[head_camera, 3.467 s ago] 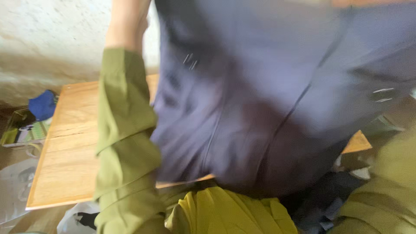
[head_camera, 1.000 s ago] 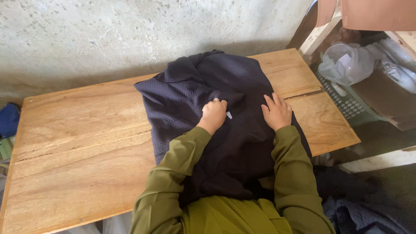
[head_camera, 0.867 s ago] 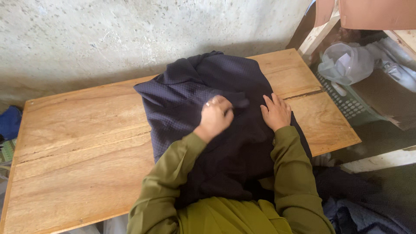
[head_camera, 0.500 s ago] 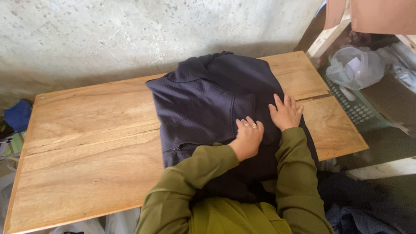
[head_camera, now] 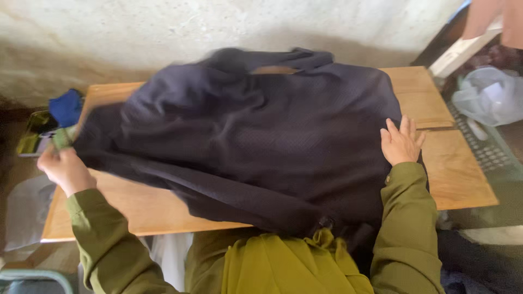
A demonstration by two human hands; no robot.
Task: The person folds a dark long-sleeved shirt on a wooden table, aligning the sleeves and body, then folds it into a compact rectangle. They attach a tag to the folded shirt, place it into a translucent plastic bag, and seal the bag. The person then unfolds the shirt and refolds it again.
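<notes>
Dark navy garment (head_camera: 261, 141) spread wide over the wooden desk (head_camera: 452, 174).

The left hand (head_camera: 65, 169) has its grip closed on the garment's left edge, lifting it out past the desk's end. The right hand (head_camera: 402, 142) lies flat, fingers apart, pressing the right side down. A clear plastic bag (head_camera: 490, 95) sits off right.

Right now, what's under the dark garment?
The wooden table, bare at its right end and front-left edge. The garment hides the middle. The right hand presses on it; the left hand grips its edge.
</notes>
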